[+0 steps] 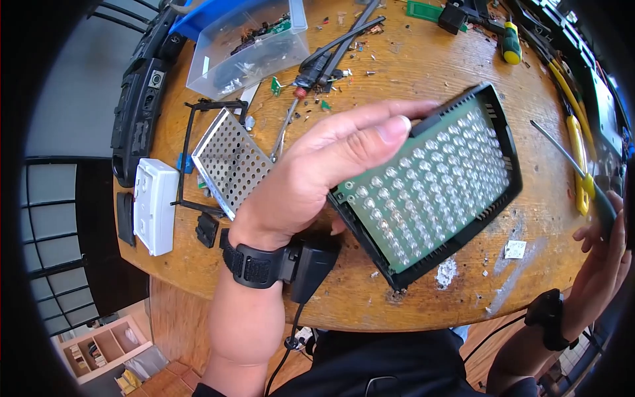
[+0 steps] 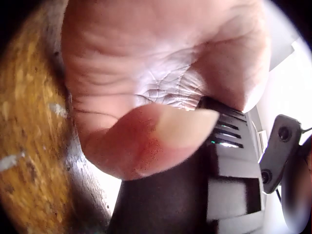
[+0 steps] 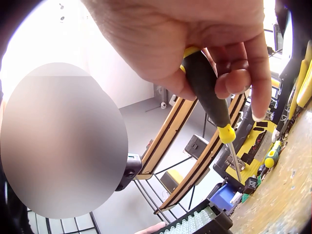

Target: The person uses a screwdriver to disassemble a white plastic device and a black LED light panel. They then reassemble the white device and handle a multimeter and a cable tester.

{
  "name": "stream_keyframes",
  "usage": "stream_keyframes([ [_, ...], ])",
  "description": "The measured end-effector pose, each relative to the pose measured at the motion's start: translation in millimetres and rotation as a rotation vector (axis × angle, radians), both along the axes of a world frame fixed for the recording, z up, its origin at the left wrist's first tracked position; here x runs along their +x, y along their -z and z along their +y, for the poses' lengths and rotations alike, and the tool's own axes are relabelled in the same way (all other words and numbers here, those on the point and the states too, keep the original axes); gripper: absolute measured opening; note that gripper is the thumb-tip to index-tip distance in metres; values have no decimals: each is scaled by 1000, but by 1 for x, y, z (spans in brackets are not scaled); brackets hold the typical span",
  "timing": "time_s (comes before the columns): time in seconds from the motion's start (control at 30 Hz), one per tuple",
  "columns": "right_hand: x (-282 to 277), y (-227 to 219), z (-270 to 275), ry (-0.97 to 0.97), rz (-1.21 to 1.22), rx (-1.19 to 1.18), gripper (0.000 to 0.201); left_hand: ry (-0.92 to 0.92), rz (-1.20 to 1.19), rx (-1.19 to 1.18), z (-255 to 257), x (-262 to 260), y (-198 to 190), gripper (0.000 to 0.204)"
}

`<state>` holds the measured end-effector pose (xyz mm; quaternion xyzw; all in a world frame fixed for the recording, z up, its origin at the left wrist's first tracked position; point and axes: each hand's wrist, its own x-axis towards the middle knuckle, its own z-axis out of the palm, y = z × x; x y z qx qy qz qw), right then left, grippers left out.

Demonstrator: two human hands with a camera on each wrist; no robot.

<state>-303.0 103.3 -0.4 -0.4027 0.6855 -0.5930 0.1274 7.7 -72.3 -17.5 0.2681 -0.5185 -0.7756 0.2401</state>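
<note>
My left hand [image 1: 317, 155] grips a black plastic housing [image 1: 451, 250] by its edge, its thumb lying along the near side of the rim. Inside the housing sits a green circuit board [image 1: 390, 248] covered with rows of clear LEDs, facing up toward the head camera. In the left wrist view, curled fingers of the left hand [image 2: 161, 73] press on the vented black casing [image 2: 229, 165]. Off to the right, my right hand [image 1: 598, 271] holds a screwdriver [image 3: 207, 90] with a black and yellow handle, its shaft apart from the LED panel.
A perforated metal plate [image 1: 233, 162] leans by a black frame [image 1: 186, 142] on the left. Beyond them stand a white box [image 1: 155, 206] and a clear plastic bin [image 1: 261, 63] of parts. Tools and scraps lie across the wooden table [image 1: 423, 63]; another screwdriver [image 1: 511, 45] lies at the back right.
</note>
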Motion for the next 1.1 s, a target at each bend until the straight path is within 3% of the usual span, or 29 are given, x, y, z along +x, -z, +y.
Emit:
stream_keyframes([
  [0.17, 0, 4, -3, 57, 18, 30, 39, 74, -1, -26, -1, 0, 5, 62],
  [0.47, -5, 5, -3, -21, 102, 99, 40, 92, -11, 12, -1, 2, 3, 58],
  [0.53, -5, 2, -1, -44, 151, 236, 41, 92, -12, 24, -1, 3, 3, 57],
  [1.1, 2, 0, -10, -66, 202, 273, 44, 126, 19, 16, -2, 1, 7, 61],
])
